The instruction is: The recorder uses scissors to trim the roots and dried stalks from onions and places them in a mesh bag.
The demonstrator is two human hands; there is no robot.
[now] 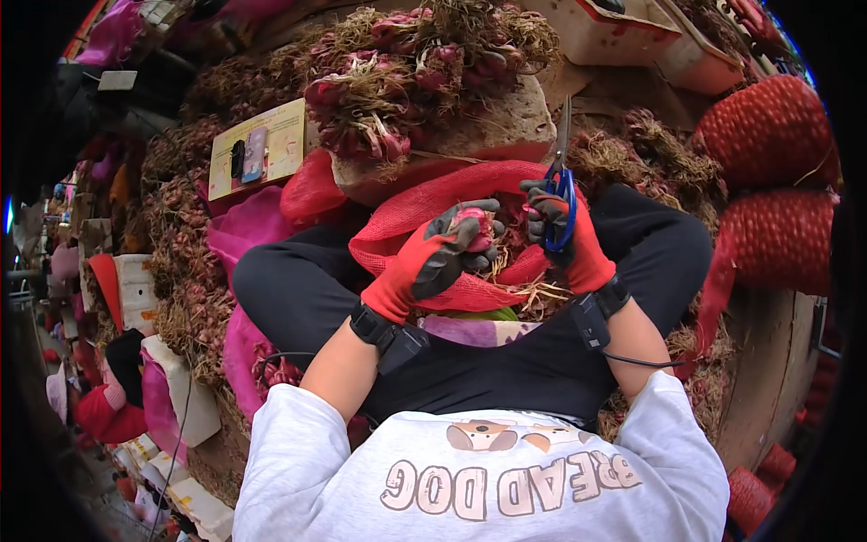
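Note:
My left hand point(443, 254), in a red glove with dark grey palm, holds a peeled-looking red shallot point(476, 227) between thumb and fingers. In my right hand point(565, 227), gloved alike, is a pair of blue-handled scissors point(561, 186), blades pointing up and away from me; a bit of red shallot shows by its fingers. A red mesh bag point(420, 203) lies rolled open between my legs, beneath both hands, with shallots and dry roots or trimmings point(542, 298) in it. Beyond it, bunches of shallots with dry roots point(393, 88) are heaped on a worn foam block point(501, 122).
At the left lie a yellow box point(223, 162) with a phone point(255, 154), pink mesh point(247, 223) and more shallots point(183, 271). Full red mesh sacks point(765, 129) stand at the right, foam boxes point(616, 34) at the top right. Another person point(112, 406) sits at the far left.

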